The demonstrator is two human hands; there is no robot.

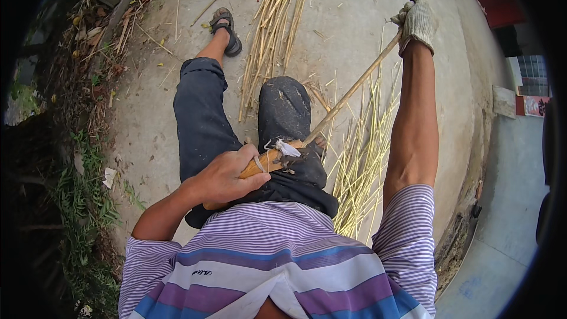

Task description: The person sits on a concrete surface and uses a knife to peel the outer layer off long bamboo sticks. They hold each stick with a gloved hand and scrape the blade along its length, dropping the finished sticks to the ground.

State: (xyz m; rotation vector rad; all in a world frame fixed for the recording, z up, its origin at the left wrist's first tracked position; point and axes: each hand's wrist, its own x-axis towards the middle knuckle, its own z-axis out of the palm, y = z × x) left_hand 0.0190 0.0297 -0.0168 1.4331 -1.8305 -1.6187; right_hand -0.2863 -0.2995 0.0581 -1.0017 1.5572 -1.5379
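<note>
My bare left hand is closed round a wooden handle, held low across my lap. Cord and a scrap of white cloth are tied near the handle's far end, beside a dark piece on my thigh that I cannot make out clearly. A long, thin stalk runs slantwise from that end up to the right. My right hand, in a pale knitted glove, grips this stalk at arm's length, and its tip goes on past the fist toward the upper right.
A bundle of yellowish stalks lies on the concrete ground beyond my knees. Pale thin strips are heaped to the right of my right leg. Green plants and dry litter line the left side. A grey slab stands far right.
</note>
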